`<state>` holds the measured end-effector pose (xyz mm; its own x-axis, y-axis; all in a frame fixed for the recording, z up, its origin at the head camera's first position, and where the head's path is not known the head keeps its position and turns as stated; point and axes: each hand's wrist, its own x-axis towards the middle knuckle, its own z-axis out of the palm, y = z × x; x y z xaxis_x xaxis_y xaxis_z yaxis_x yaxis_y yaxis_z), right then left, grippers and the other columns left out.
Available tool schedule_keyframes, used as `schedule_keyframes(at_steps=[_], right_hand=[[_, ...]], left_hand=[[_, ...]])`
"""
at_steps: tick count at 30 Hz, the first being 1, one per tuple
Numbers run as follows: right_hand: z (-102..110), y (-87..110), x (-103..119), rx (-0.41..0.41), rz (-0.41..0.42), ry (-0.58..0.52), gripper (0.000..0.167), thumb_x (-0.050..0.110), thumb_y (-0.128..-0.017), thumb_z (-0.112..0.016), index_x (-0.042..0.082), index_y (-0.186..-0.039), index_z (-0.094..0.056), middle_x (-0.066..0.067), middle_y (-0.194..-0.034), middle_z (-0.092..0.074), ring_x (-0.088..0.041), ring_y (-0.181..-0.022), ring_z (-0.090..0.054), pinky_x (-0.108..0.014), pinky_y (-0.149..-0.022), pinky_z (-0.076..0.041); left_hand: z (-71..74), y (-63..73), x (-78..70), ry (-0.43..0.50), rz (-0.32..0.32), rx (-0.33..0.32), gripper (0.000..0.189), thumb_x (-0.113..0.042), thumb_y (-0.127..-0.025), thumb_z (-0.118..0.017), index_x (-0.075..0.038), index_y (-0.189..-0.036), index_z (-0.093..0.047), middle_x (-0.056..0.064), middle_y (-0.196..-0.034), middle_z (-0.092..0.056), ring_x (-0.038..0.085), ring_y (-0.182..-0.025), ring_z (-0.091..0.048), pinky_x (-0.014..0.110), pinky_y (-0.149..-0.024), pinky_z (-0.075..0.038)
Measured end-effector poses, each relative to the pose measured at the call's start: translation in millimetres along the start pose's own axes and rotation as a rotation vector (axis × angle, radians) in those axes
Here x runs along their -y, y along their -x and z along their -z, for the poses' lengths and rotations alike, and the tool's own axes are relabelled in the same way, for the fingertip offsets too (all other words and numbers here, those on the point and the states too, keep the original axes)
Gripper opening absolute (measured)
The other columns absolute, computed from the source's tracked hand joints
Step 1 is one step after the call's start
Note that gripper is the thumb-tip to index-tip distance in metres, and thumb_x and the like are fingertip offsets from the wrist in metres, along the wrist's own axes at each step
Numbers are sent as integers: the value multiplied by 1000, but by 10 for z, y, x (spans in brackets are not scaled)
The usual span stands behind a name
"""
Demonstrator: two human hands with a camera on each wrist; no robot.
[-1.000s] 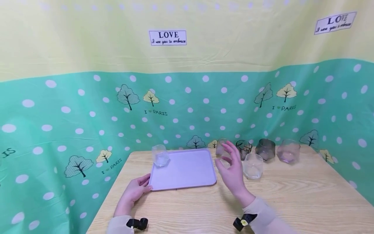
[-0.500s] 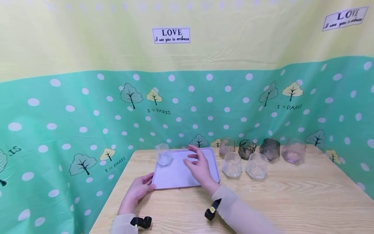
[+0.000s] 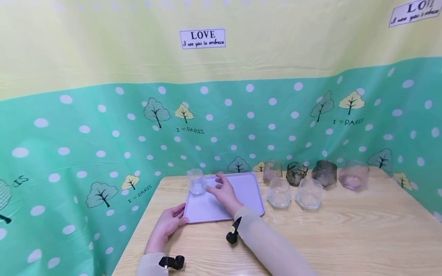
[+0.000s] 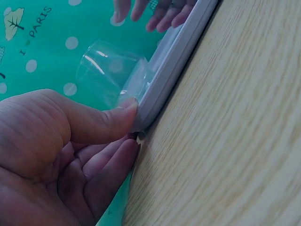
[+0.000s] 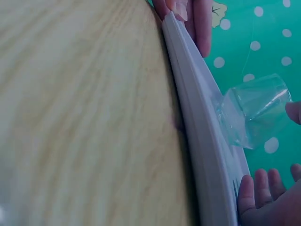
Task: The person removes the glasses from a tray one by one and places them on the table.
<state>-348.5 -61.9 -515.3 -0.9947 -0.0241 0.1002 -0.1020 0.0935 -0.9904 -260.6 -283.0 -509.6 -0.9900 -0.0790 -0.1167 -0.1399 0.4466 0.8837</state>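
Observation:
A pale lilac rectangular tray point(image 3: 243, 191) lies on the wooden table. On its back left part stands a clear glass point(image 3: 197, 183) with a faceted base, upright. My left hand point(image 3: 168, 221) pinches the tray's front left corner; the left wrist view shows the thumb point(image 4: 113, 123) on the rim with fingers below. My right hand point(image 3: 225, 194) is over the tray, just right of the glass, thumb and fingers spread apart. In the right wrist view the thumb point(image 5: 294, 112) is near the glass's rim side, and no finger closes round it.
Right of the tray stand two clear glasses point(image 3: 279, 193). Behind them is a row: a pinkish glass point(image 3: 272, 173), a dark patterned glass point(image 3: 296, 174), a smoky glass point(image 3: 324, 174) and a wide pink glass point(image 3: 354, 176). A green dotted curtain point(image 3: 114, 153) hangs behind the table.
My right hand has moved left from beside the clear glasses, across the tray, to the glass on it. The left hand stays at the tray's corner. The head view has shifted slightly.

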Motion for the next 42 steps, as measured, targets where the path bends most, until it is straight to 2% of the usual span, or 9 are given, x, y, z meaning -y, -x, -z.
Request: schedule_keyframes(at_steps=[5, 10, 19, 28, 31, 37, 42], right_hand=[[-142, -60, 50, 21, 20, 61, 86, 26, -87, -90, 9, -159, -47, -15, -152, -58, -37, -133, -59, -50, -110, -53], [-289, -130, 94, 58, 61, 149, 92, 32, -86, -91, 14, -163, -44, -12, -161, -51, -35, -142, -53, -50, -118, -47], [-463, -247, 87, -2, 51, 285, 104, 36, -83, -94, 16, -167, -36, -14, -166, -46, -39, -150, -44, -56, -124, -37], [-515, -192, 13, 18, 51, 241, 102, 32, -87, -90, 12, -168, -32, -15, -165, -47, -38, -149, -46, -54, -125, -37], [-526, -165, 16, 18, 43, 257, 100, 32, -89, -89, 12, -169, -32, -16, -165, -46, -39, -150, -44, -55, -125, -36], [-554, -167, 10, 11, 40, 306, 96, 38, -86, -90, 12, -164, -41, -18, -162, -45, -39, -147, -45, -55, -124, -37], [-575, -199, -35, -3, 41, 275, 94, 34, -82, -94, 11, -159, -46, -16, -157, -52, -37, -144, -50, -53, -122, -40]], left_hand=[[18, 2, 26, -30, 0, 13, 68, 3, -91, -79, 5, -153, -52, 23, -150, -57, 40, -144, -50, 56, -121, -38], [36, -23, 30, -11, 10, 25, 68, 3, -92, -77, 4, -155, -50, 23, -150, -57, 39, -146, -48, 55, -122, -36], [51, -45, -4, -4, 13, 27, 69, 1, -93, -77, 3, -156, -50, 21, -149, -58, 39, -147, -47, 55, -125, -32], [20, -28, 8, 25, 10, 33, 68, 3, -92, -77, 4, -155, -50, 22, -148, -58, 39, -145, -49, 52, -123, -35], [16, -26, 12, 35, 12, 35, 69, 4, -92, -77, 5, -155, -50, 22, -148, -58, 38, -144, -50, 51, -122, -37], [22, -35, 11, 40, 20, 32, 68, 2, -92, -78, 4, -155, -51, 22, -148, -58, 38, -145, -49, 52, -124, -34], [27, -46, 16, 40, 25, 33, 69, 1, -92, -78, 3, -155, -51, 21, -148, -59, 38, -146, -47, 53, -126, -31]])
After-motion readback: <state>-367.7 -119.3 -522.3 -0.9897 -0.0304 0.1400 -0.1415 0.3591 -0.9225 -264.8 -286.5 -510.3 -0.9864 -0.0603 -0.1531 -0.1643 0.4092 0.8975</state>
